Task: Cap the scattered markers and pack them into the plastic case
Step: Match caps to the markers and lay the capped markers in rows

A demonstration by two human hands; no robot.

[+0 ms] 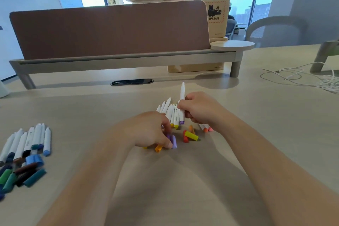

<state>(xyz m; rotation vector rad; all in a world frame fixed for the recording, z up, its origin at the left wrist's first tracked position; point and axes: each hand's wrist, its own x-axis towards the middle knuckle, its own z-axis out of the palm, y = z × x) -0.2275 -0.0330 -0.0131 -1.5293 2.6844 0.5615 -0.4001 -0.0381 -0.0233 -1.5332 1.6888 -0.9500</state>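
My right hand [199,109] grips a white marker [182,101] with a purple end, held nearly upright above the desk. My left hand [153,130] reaches down onto a purple cap [173,141] lying on the desk, fingers curled around it. Between the hands lies a row of several white markers [169,111] with yellow and orange ends. Loose caps lie close by: a yellow one [191,135], a red one [185,136], an orange one [158,148]. The plastic case is not in view.
At the left desk edge lies a second group of white markers [29,140] with blue and green caps [22,172] scattered below them. A brown divider panel [110,29] on a raised shelf runs across the back. White cables [311,77] lie at the far right.
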